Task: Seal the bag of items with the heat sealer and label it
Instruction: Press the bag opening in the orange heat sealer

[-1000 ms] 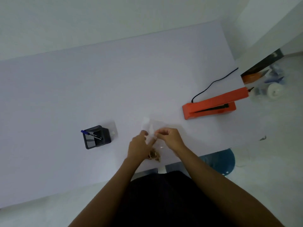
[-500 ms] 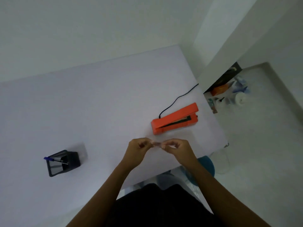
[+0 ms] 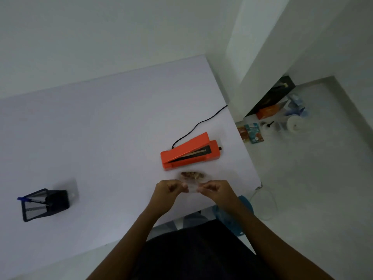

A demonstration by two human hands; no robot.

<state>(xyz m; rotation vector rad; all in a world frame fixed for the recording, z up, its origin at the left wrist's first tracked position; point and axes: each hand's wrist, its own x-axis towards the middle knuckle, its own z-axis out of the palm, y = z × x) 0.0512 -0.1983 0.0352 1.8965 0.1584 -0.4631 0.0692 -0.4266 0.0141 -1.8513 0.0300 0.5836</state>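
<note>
Fingers point(image 3: 182, 186) pinch bag point(image 3: 192, 178) beside sealer point(image 3: 188, 152).

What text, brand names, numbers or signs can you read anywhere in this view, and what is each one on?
None can be read.
Orange heat sealer on the white table: no marking visible.
Clear plastic bag pinched between the left hand and right hand: no label visible on it.
Black mesh pen holder: no lettering visible.
Teal printed packets on the floor: print too blurred to read.
Orange box behind them: too blurred.
</note>
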